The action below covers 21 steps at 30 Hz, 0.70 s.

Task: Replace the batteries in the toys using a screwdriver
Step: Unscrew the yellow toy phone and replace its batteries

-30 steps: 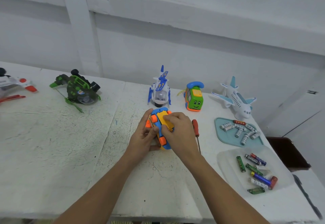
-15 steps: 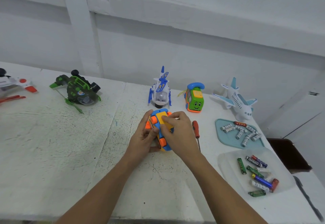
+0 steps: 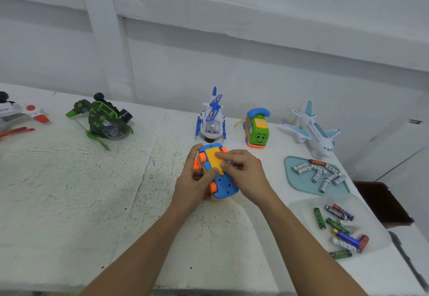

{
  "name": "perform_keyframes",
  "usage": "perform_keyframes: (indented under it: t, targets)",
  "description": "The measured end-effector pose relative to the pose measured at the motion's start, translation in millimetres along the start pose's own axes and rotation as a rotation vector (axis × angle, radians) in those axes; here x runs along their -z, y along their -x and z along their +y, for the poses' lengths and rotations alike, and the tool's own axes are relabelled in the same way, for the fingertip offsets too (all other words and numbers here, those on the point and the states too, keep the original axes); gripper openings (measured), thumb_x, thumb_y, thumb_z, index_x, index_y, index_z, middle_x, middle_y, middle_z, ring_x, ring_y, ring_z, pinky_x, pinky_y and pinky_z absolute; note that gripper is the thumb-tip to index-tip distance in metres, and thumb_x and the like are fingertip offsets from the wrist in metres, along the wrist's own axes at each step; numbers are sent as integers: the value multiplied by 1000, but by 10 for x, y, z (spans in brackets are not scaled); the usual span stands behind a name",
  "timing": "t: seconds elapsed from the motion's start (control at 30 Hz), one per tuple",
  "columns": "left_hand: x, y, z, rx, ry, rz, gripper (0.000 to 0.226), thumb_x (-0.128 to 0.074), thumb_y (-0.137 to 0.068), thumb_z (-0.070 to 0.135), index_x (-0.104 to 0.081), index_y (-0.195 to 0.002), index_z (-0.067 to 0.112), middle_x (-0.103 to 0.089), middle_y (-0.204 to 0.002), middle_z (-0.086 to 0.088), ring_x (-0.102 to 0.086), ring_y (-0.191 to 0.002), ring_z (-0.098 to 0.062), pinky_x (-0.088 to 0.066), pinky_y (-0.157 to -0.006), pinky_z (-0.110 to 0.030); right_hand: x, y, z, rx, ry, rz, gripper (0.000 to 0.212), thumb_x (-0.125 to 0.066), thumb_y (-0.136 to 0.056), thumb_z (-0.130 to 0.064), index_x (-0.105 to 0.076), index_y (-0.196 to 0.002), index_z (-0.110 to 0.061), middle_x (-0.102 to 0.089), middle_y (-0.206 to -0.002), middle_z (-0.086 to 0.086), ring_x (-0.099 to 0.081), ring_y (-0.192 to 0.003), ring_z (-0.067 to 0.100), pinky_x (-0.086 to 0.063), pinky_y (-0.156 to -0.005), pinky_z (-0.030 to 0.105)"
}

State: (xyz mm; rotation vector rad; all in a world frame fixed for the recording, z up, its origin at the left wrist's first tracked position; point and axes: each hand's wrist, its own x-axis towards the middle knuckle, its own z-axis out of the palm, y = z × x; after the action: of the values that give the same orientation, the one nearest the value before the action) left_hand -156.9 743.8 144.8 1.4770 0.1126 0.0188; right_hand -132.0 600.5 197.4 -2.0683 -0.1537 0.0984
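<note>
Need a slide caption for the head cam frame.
Left hand grips an upturned blue toy car while right hand pinches its yellow cover.

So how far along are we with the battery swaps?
Done: nothing certain, though mixed batteries lie in the clear tray. In hand: the upturned blue car, left hand gripping it, right hand on its yellow cover. Left: white helicopter, green toy and plane stand upright behind.
</note>
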Motion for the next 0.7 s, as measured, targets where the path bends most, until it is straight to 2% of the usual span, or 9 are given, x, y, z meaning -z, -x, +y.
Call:
perform_keyframes:
  t: [0.07, 0.17, 0.27, 0.37, 0.47, 0.53, 0.6, 0.63, 0.7]
  targets:
    - [-8, -1, 3, 2, -6, 6, 59, -65, -93, 25, -37, -130, 62, -69, -110, -3, -71, -99, -20, -61, -71, -53, -5, -7, 6, -4, -15, 4, 27, -62, -94, -15, -69, -116, -29, -51, -114, -6, -54, -99, 3, -49, -91, 22]
    - [-11, -7, 14, 5, -10, 18, 59, -65, -93, 25, -38, -125, 67, -69, -109, -3, -71, -99, -21, -61, -70, -54, -7, -15, 18, -2, -35, 5, 28, -62, -94, -14, -69, -115, -30, -50, -111, -9, -54, -97, 2, -47, -84, 14]
    - [-22, -7, 14, -1, -19, 20, 60, -65, -93, 27, -38, -124, 70, -67, -112, -4, -70, -100, -21, -61, -71, -54, -1, -23, 47, -6, -65, -9, 27, -62, -94, -14, -68, -112, -33, -50, -111, -10, -55, -98, 3, -49, -79, 12]
    - [-28, -9, 15, -13, -21, 16, 60, -65, -93, 26, -39, -121, 71, -67, -113, -3, -70, -100, -23, -61, -70, -55, 74, -30, 62, -37, -216, -70, 28, -62, -93, -8, -70, -110, -28, -60, -118, -2, -63, -100, 10, -55, -81, 19]
    - [-31, -16, 11, -8, 6, 8, 58, -65, -93, 21, -42, -121, 67, -69, -113, -1, -71, -99, -23, -60, -68, -56, 251, -61, 120, -98, -391, -78, 27, -58, -95, -4, -71, -112, -20, -70, -106, 3, -70, -85, 13, -57, -74, 24]
    - [-30, -21, 10, 2, 19, 5, 58, -66, -93, 21, -43, -119, 68, -68, -116, 0, -71, -101, -23, -60, -70, -57, 365, -115, 241, -126, -156, 54, 23, -58, -95, -8, -70, -109, -22, -68, -102, 6, -66, -81, 16, -55, -72, 28]
    - [-34, -21, 8, 7, 13, 11, 59, -67, -92, 25, -42, -118, 71, -67, -117, 1, -70, -102, -24, -60, -72, -57, 453, -173, 382, -173, 295, 182, 24, -58, -94, -16, -67, -116, -21, -64, -110, 9, -63, -92, 22, -49, -80, 32]
    - [-32, -21, 3, 8, 8, 13, 58, -69, -89, 29, -42, -119, 70, -68, -117, 2, -70, -102, -24, -60, -73, -57, 476, -188, 441, -220, 474, 185, 30, -58, -94, -19, -62, -123, -18, -59, -117, 13, -60, -100, 26, -46, -85, 33]
    - [-30, -26, -10, 7, 10, 8, 57, -69, -85, 35, -41, -124, 66, -68, -118, 3, -70, -103, -25, -59, -75, -58, 470, -187, 511, -330, 628, 111, 40, -58, -91, -22, -53, -130, -14, -53, -123, 18, -56, -107, 32, -43, -84, 34]
